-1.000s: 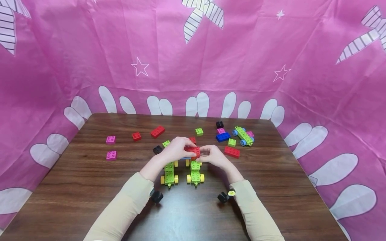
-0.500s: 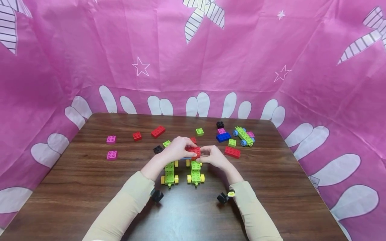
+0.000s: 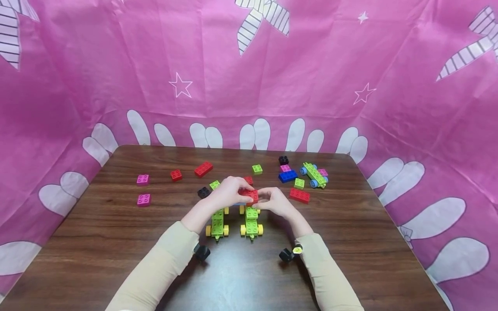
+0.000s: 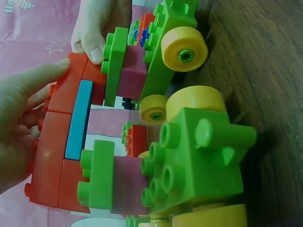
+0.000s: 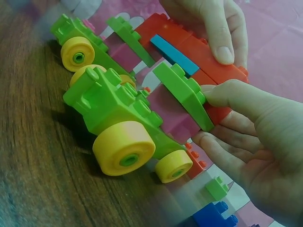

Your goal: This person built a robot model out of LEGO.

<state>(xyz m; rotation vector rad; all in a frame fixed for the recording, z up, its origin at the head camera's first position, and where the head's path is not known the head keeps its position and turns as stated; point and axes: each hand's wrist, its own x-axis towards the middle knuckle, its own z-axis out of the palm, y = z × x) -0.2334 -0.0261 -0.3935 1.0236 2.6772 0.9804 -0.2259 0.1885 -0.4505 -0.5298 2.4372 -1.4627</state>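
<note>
Two green wheeled bases [image 3: 251, 226] with yellow wheels stand side by side. A pink brick [image 5: 171, 116] and a green brick [image 5: 182, 94] are stacked on each. Red bricks [image 4: 49, 151] span the top, with a blue piece [image 4: 79, 120] beneath them between the two stacks. My left hand [image 3: 228, 191] grips the upper red bricks, thumb on the near side and fingers behind. At the right end, my right hand [image 3: 275, 201] pinches the stack where the lower red brick meets the green one. In the head view my left hand hides part of the bridge.
Behind and left lie pink bricks [image 3: 144, 200], red bricks [image 3: 203, 169] and a black brick [image 3: 203, 192]. To the right are a red brick [image 3: 299, 195], a blue brick [image 3: 288, 176] and a blue-wheeled green base [image 3: 314, 175]. A pink cloth [image 3: 218, 77] hangs beyond the table.
</note>
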